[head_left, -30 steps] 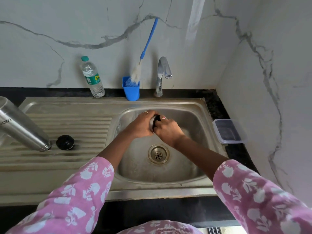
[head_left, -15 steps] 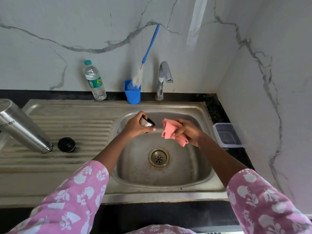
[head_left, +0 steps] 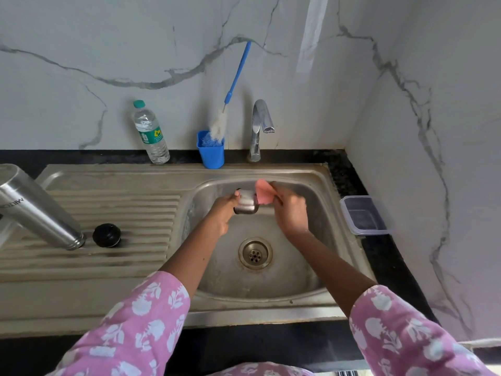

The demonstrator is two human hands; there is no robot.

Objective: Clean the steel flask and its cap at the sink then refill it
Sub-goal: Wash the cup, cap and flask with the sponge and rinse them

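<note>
The left hand keeps a closed grip on the steel cap, fingers curled round it. It holds the cap on its side over the basin of the sink, just beyond the drain. The right hand has its grip pinched on a pink cloth, which touches the cap's right end, also beyond the drain. Nothing lies between the two hands and the drain but bare basin.

Farther beyond the drain, at the wall, stands the tap, its spout above the hands. Just left of it is a blue cup with a blue-handled brush leaning on the wall, and farther left a clear water bottle. Left of the drain, on the ribbed drainboard, a black stopper sits just beside the mouth of the steel flask. The flask is tilted, mouth down, its body running out of view. Right of the drain, a clear plastic container rests on the black table.

The cap is a short brushed-steel cylinder with a dark lower rim and pale streaks on its side (suds or glare, I cannot tell).
</note>
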